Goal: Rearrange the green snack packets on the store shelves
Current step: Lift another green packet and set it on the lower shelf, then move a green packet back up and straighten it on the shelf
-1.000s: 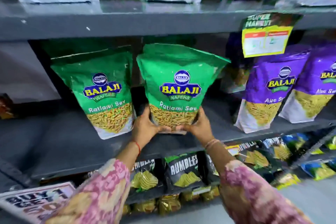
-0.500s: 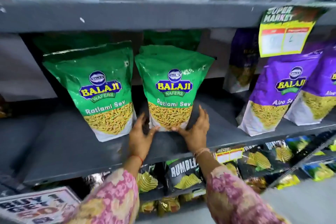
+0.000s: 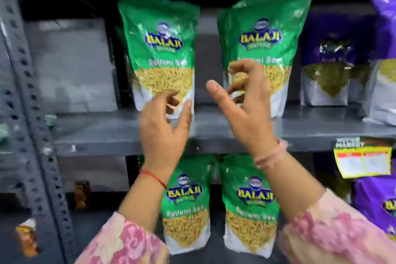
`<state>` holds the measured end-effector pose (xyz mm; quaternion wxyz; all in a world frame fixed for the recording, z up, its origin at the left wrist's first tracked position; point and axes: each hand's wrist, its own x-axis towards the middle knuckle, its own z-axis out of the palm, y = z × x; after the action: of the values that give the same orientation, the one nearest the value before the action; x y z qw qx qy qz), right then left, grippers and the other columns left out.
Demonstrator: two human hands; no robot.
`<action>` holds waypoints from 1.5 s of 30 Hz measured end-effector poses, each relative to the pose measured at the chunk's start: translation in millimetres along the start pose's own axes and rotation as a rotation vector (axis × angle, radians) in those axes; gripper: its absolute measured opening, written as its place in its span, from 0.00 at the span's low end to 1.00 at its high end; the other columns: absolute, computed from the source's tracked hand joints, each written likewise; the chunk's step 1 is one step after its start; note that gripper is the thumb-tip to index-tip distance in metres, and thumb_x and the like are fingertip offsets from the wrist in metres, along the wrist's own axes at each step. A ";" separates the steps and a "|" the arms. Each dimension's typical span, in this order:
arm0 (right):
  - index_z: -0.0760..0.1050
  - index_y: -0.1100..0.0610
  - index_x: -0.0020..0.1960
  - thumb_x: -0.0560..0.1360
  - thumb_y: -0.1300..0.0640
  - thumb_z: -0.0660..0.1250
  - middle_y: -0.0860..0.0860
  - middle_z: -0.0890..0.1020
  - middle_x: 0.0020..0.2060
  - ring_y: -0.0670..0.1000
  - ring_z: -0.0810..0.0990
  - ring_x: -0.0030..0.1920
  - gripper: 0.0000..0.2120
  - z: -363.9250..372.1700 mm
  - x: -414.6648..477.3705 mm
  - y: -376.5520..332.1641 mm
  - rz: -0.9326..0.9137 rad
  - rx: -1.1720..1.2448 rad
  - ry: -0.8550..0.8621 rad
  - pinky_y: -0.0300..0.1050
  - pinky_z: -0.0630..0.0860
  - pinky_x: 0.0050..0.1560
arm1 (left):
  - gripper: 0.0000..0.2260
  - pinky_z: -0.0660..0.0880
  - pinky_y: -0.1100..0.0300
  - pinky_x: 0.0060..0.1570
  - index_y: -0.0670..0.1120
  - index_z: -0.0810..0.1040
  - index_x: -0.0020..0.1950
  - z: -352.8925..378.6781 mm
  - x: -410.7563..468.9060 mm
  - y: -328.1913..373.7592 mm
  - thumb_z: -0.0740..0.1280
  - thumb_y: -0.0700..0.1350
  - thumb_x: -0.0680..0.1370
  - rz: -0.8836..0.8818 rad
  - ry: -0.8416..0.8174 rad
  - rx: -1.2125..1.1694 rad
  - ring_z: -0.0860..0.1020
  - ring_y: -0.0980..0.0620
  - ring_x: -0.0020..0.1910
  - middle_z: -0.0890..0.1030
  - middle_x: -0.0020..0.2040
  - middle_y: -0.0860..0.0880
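Two green Balaji packets stand upright on the upper grey shelf point(image 3: 235, 133): the upper left packet point(image 3: 162, 49) and the upper right packet point(image 3: 263, 34). Two more green packets stand on the shelf below, the lower left packet point(image 3: 188, 206) and the lower right packet point(image 3: 250, 206). My left hand point(image 3: 162, 126) is raised in front of the upper left packet's bottom, fingers curled and apart, holding nothing. My right hand point(image 3: 242, 105) is up in front of the upper right packet's lower part, fingers spread, empty. Whether either hand touches a packet is unclear through the blur.
Purple Balaji packets point(image 3: 330, 60) stand to the right on the upper shelf, and another purple packet point(image 3: 377, 203) below. A yellow price tag point(image 3: 364, 161) hangs on the shelf edge. A perforated metal upright point(image 3: 27, 92) bounds the left side.
The view has swung up one shelf. Both hands have let go of the lower packet and risen in front of the two green packets on the shelf above.
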<state>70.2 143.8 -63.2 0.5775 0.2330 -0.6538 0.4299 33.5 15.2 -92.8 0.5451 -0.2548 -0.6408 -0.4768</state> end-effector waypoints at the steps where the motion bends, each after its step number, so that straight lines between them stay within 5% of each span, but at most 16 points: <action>1: 0.67 0.52 0.56 0.68 0.45 0.69 0.46 0.72 0.49 0.48 0.75 0.43 0.22 8.3 23.4 4.7 0.047 -0.034 -0.060 0.29 0.71 0.41 | 0.14 0.76 0.48 0.45 0.44 0.74 0.51 -4.8 21.2 -7.4 0.67 0.49 0.71 -0.037 0.012 0.022 0.77 0.42 0.40 0.79 0.42 0.44; 3: 0.65 0.59 0.60 0.66 0.47 0.72 0.53 0.73 0.55 0.51 0.74 0.53 0.30 25.3 62.9 24.6 0.236 -0.110 -0.257 0.35 0.71 0.51 | 0.21 0.74 0.45 0.52 0.42 0.72 0.56 -8.6 57.8 -27.3 0.72 0.49 0.68 -0.185 -0.011 0.068 0.76 0.41 0.48 0.79 0.49 0.42; 5: 0.60 0.62 0.67 0.66 0.50 0.73 0.58 0.69 0.66 0.54 0.69 0.64 0.37 41.7 86.7 48.1 0.470 -0.147 -0.480 0.40 0.66 0.60 | 0.34 0.70 0.56 0.60 0.40 0.66 0.64 -8.8 84.0 -47.5 0.76 0.48 0.64 -0.355 -0.097 0.130 0.73 0.45 0.59 0.75 0.60 0.42; 8: 0.50 0.65 0.71 0.66 0.51 0.73 0.60 0.60 0.72 0.56 0.62 0.71 0.45 60.6 95.1 80.3 0.691 -0.191 -0.676 0.41 0.62 0.65 | 0.34 0.69 0.78 0.45 0.39 0.64 0.65 -1.8 97.9 -74.8 0.75 0.37 0.64 -0.585 -0.321 -0.100 0.70 0.53 0.56 0.68 0.61 0.52; 12: 0.48 0.64 0.71 0.65 0.52 0.74 0.59 0.60 0.73 0.59 0.64 0.70 0.47 81.5 90.7 104.1 0.836 -0.172 -0.690 0.56 0.69 0.65 | 0.23 0.75 0.74 0.39 0.46 0.71 0.51 7.9 101.1 -105.7 0.73 0.29 0.62 -0.656 -0.545 -0.297 0.75 0.50 0.55 0.76 0.57 0.47; 15: 0.66 0.62 0.62 0.68 0.62 0.71 0.58 0.72 0.66 0.58 0.74 0.61 0.25 94.9 83.7 109.5 0.932 0.105 -0.713 0.55 0.74 0.56 | 0.27 0.75 0.58 0.57 0.43 0.72 0.56 9.8 102.6 -116.8 0.76 0.33 0.60 -0.681 -0.563 -0.327 0.75 0.46 0.60 0.76 0.62 0.41; 17: 0.71 0.62 0.59 0.69 0.66 0.69 0.60 0.77 0.62 0.59 0.76 0.60 0.19 99.6 79.6 112.2 0.938 0.195 -0.695 0.59 0.72 0.61 | 0.38 0.69 0.49 0.65 0.40 0.69 0.62 8.7 102.5 -119.0 0.79 0.39 0.54 -0.689 -0.581 -0.284 0.74 0.44 0.62 0.75 0.63 0.40; 19: 0.71 0.62 0.59 0.67 0.66 0.70 0.59 0.78 0.59 0.59 0.76 0.60 0.21 102.2 78.4 111.2 0.910 0.188 -0.653 0.58 0.73 0.59 | 0.37 0.69 0.46 0.65 0.40 0.69 0.62 5.6 103.4 -121.4 0.79 0.37 0.56 -0.707 -0.585 -0.289 0.75 0.43 0.61 0.76 0.62 0.39; 21: 0.70 0.59 0.59 0.65 0.63 0.74 0.56 0.79 0.56 0.59 0.76 0.59 0.25 101.5 78.4 103.4 0.870 0.167 -0.637 0.53 0.74 0.51 | 0.27 0.77 0.52 0.55 0.41 0.72 0.58 -3.4 104.9 -118.4 0.75 0.32 0.61 -0.705 -0.589 -0.303 0.78 0.47 0.54 0.78 0.60 0.40; 24: 0.67 0.54 0.58 0.61 0.56 0.77 0.52 0.79 0.57 0.55 0.77 0.57 0.30 96.1 72.9 84.6 0.771 0.142 -0.622 0.58 0.75 0.56 | 0.18 0.77 0.68 0.30 0.47 0.73 0.49 -24.8 105.8 -114.9 0.71 0.31 0.65 -0.652 -0.626 -0.353 0.81 0.61 0.37 0.80 0.49 0.47; 26: 0.65 0.51 0.56 0.59 0.53 0.78 0.50 0.80 0.55 0.53 0.78 0.55 0.31 90.7 63.8 71.2 0.731 0.187 -0.606 0.62 0.77 0.54 | 0.18 0.76 0.70 0.28 0.49 0.73 0.46 -41.7 104.8 -108.1 0.70 0.30 0.66 -0.632 -0.645 -0.384 0.80 0.65 0.33 0.80 0.45 0.51; 30: 0.65 0.47 0.48 0.59 0.54 0.78 0.46 0.81 0.49 0.47 0.81 0.48 0.26 80.4 42.3 45.2 0.634 0.312 -0.534 0.40 0.79 0.33 | 0.18 0.76 0.68 0.26 0.50 0.72 0.47 -66.8 98.2 -96.9 0.68 0.29 0.66 -0.624 -0.697 -0.406 0.81 0.63 0.34 0.81 0.43 0.53; 36: 0.65 0.53 0.54 0.60 0.55 0.78 0.51 0.80 0.54 0.50 0.80 0.53 0.29 79.4 19.8 33.5 0.601 0.311 -0.450 0.49 0.78 0.53 | 0.19 0.77 0.64 0.28 0.52 0.72 0.47 -78.8 91.5 -91.9 0.71 0.32 0.64 -0.689 -0.716 -0.389 0.79 0.54 0.43 0.80 0.45 0.51; 45: 0.59 0.52 0.59 0.61 0.60 0.77 0.58 0.77 0.59 0.55 0.77 0.58 0.35 77.0 9.9 38.2 0.616 0.252 -0.532 0.57 0.73 0.63 | 0.24 0.75 0.61 0.32 0.51 0.70 0.54 -77.9 89.4 -94.6 0.73 0.38 0.62 -0.692 -0.738 -0.352 0.78 0.50 0.47 0.79 0.49 0.49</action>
<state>-5.3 101.6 -62.1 0.2004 0.1985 -0.7613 0.5839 -35.7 -110.6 -44.0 0.0437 -0.2669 -0.7469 -0.6075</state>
